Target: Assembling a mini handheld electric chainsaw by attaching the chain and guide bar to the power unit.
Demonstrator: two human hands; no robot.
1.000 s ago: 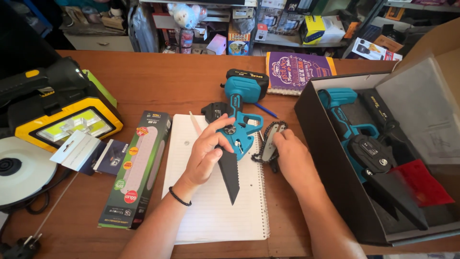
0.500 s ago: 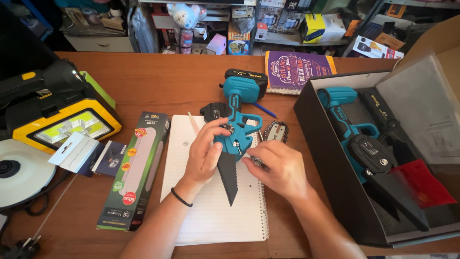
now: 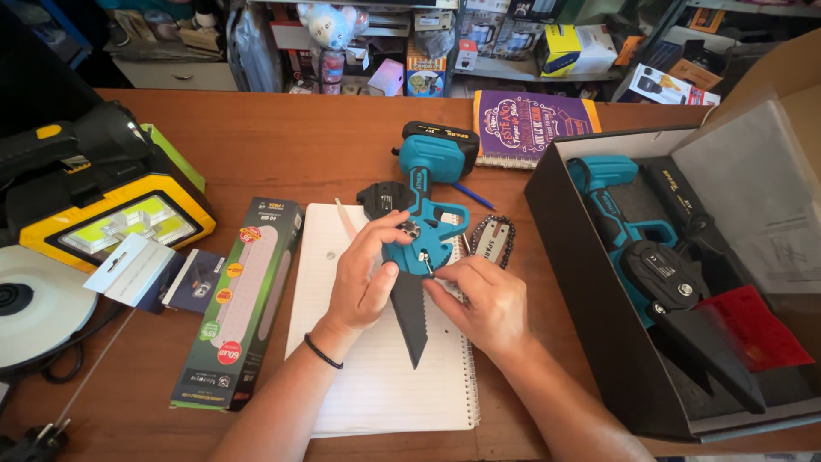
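Observation:
A teal cordless mini chainsaw [image 3: 428, 197] lies on a white spiral notebook [image 3: 376, 376], its dark toothed bar [image 3: 412, 316] pointing toward me. My left hand [image 3: 366, 278] rests on the saw's body, thumb and fingers on the teal housing. My right hand [image 3: 481, 299] pinches a small metal part at the housing's right lower edge. The loose saw chain [image 3: 494, 239] lies just right of the saw, beyond my right hand. A black cover piece [image 3: 383, 198] sits behind the saw's left side.
An open black box [image 3: 599, 342] at the right holds a second teal saw [image 3: 637, 235] and a red sheet [image 3: 753, 329]. A long green-black carton [image 3: 244, 299], a yellow work light [image 3: 103, 214], a white disc [image 3: 34, 308] and a purple booklet [image 3: 530, 124] lie around. Shelves stand behind.
My right hand left the saw chain lying on the table and moved left onto the saw's housing, where it now pinches a small part. My left hand stayed on the saw.

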